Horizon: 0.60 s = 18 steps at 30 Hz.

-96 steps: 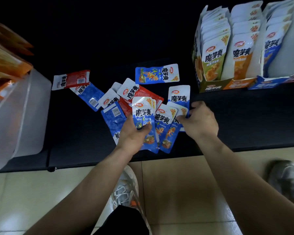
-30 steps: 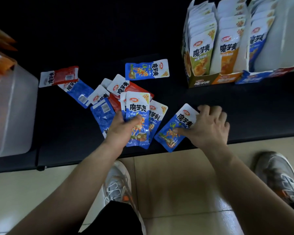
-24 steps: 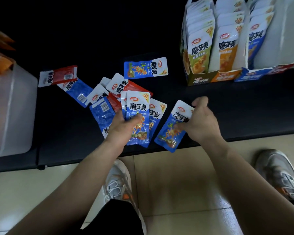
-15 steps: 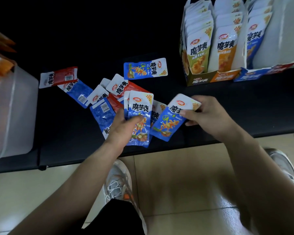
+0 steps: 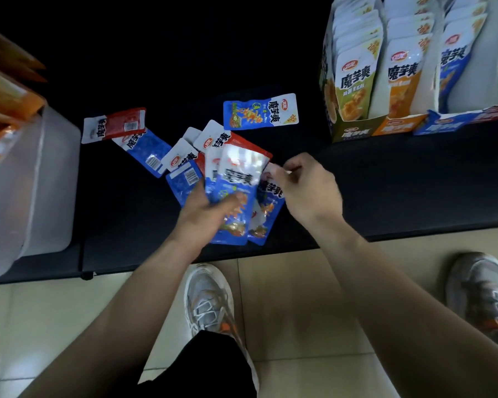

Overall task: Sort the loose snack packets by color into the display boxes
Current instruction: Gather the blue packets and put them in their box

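left grip [image 5: 204, 218] + right grip [image 5: 309, 188]: hold blue packets [image 5: 237, 182] | print: 魔芋爽

A black shelf [image 5: 414, 182] bears loose packets [image 5: 260, 112], display boxes [image 5: 357, 130], a bin [image 5: 41, 182]

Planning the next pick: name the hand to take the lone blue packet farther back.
Right, probably. The left hand grips the blue stack; the right hand sits nearer the lone blue packet.

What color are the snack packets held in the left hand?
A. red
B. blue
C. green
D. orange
B: the left hand grips a small stack of blue packets, with white tops and blue bottoms.
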Available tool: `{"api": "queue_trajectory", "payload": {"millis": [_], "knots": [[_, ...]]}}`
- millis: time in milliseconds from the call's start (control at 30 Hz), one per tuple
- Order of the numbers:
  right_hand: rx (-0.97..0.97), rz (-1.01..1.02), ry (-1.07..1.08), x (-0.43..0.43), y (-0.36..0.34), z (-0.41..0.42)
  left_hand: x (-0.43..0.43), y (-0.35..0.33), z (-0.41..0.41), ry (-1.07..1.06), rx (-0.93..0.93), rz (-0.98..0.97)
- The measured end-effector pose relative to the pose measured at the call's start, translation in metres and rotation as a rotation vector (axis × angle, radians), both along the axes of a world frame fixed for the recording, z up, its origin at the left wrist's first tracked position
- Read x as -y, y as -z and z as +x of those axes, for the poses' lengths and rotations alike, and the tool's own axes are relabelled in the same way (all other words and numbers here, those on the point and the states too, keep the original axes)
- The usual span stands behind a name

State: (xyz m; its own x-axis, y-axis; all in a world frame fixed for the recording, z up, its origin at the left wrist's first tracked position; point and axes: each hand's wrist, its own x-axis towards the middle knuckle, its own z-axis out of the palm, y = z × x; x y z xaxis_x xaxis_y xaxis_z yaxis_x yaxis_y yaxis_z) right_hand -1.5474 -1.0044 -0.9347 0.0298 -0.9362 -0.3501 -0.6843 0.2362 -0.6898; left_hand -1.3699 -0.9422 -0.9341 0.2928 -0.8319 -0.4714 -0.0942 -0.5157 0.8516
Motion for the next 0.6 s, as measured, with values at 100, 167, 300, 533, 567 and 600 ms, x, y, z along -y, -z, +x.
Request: {"api": "queue_trajectory", "payload": {"millis": [100, 167, 300, 533, 567, 600], "knots": [[-0.306, -0.011, -0.200, -0.010, 0.018, -0.007, 0.000, 0.001, 0.021, -0.086, 0.026, -0.021], [-0.398, -0.034, -0.234, -0.017, 0.023, -0.001, -0.002, 0.005, 0.026, -0.087, 0.043, -0.026], [-0.374, -0.006, -0.252, -0.013, 0.020, 0.011, -0.008, 0.015, 0.023, -0.074, 0.066, 0.001], [0.269, 0.188, 0.003, -0.001, 0.013, -0.007, -0.005, 0.022, 0.021, -0.082, 0.104, 0.037], [0.385, 0.212, 0.067, 0.002, 0.013, -0.013, -0.005, 0.019, 0.021, -0.080, 0.109, 0.042], [0.487, 0.239, 0.125, 0.005, 0.011, -0.020, -0.004, 0.016, 0.020, -0.076, 0.112, 0.045]]}}
